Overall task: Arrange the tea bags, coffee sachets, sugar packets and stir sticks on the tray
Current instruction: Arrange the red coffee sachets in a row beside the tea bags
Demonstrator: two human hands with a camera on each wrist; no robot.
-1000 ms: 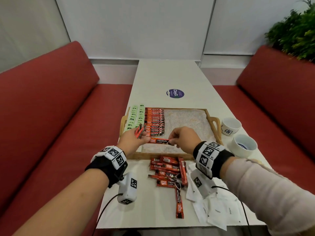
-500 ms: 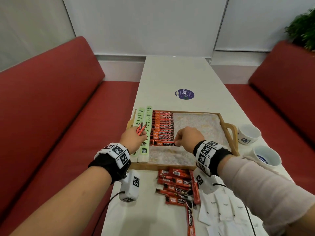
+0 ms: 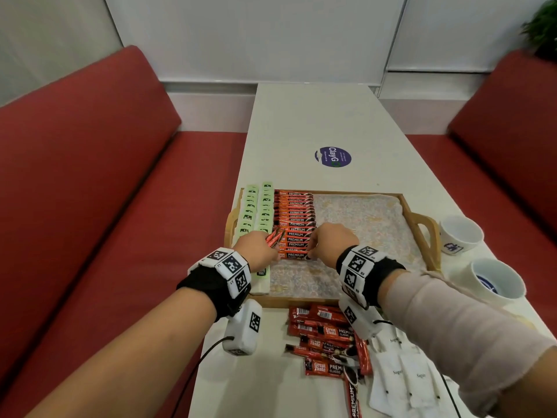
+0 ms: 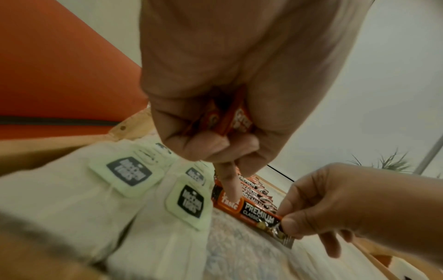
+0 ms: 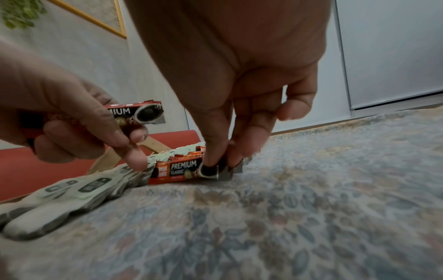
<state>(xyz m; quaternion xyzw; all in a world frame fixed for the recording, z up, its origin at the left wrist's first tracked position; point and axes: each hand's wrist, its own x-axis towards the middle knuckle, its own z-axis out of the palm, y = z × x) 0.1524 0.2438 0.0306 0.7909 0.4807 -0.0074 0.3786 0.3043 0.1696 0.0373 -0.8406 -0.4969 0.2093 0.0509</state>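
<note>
A wooden tray (image 3: 420, 224) with a floral liner holds two rows of pale green tea bags (image 3: 257, 206) and a column of red coffee sachets (image 3: 295, 220). My right hand (image 3: 327, 244) pinches the right end of one coffee sachet (image 5: 178, 169) lying at the near end of that column. My left hand (image 3: 256, 251) grips a small bundle of coffee sachets (image 4: 230, 121), and its index finger presses the left end of the laid sachet (image 4: 249, 208). More coffee sachets (image 3: 327, 339) and white sugar packets (image 3: 404, 378) lie on the table before the tray.
Two white cups (image 3: 459, 233) (image 3: 495, 280) stand on the table right of the tray. A purple round sticker (image 3: 332, 156) marks the white table (image 3: 316, 116) beyond. Red benches (image 3: 90, 191) flank the table, and a green plant (image 3: 542, 28) sits at the far right.
My right hand has carried one coffee sachet forward and down onto the near end of the sachet column. The left hand moved in beside it with its bundle.
</note>
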